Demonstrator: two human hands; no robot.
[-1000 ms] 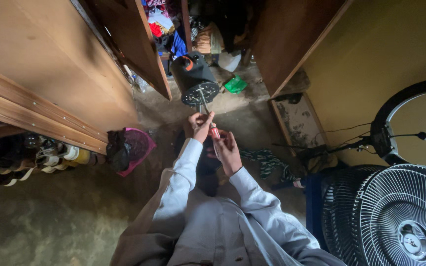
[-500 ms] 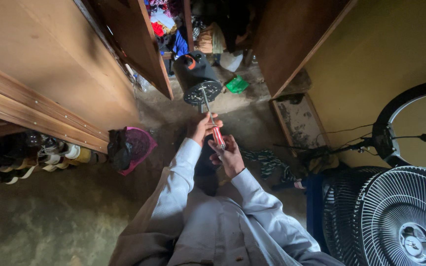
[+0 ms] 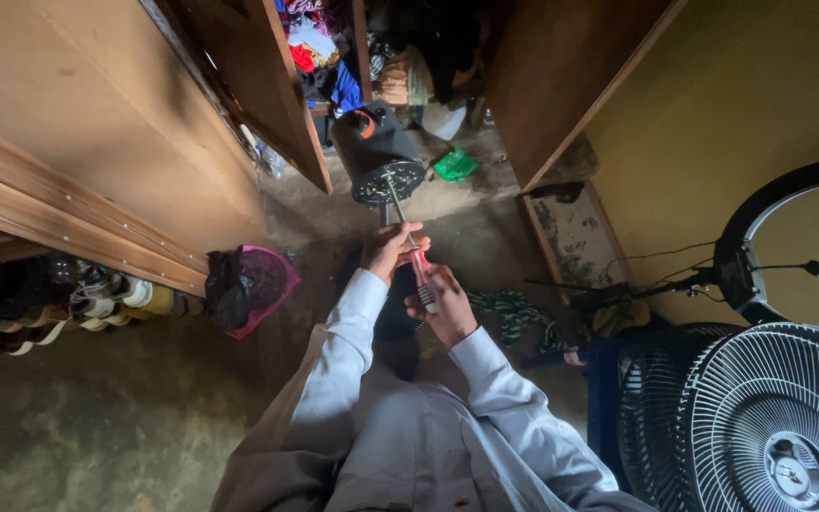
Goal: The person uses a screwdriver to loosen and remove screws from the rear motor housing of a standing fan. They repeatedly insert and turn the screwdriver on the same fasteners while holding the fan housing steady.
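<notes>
Just above the middle of the frame, the left hand [image 3: 389, 248] is closed around the lower end of a thin metal shaft [image 3: 396, 202] that sticks out of a black fan motor [image 3: 375, 154]; the motor sits higher up, near the top centre, its round perforated face turned toward the hands. Just right of and below it, the right hand [image 3: 445, 305] is wrapped around the red-and-clear handle of a screwdriver [image 3: 422, 277], whose tip points up toward the left hand's fingers; where the tip meets is hidden. Both arms wear pale grey sleeves.

A round fan grille [image 3: 777, 417] fills the lower right corner, with a second grille [image 3: 651, 398] beside it and a black ring guard [image 3: 741, 246] above. Wooden cabinet doors [image 3: 267, 85] stand open at upper left, a pink basin with a dark cloth [image 3: 244, 287] lies at mid left on the floor, and a green object [image 3: 454, 165] lies right of the motor.
</notes>
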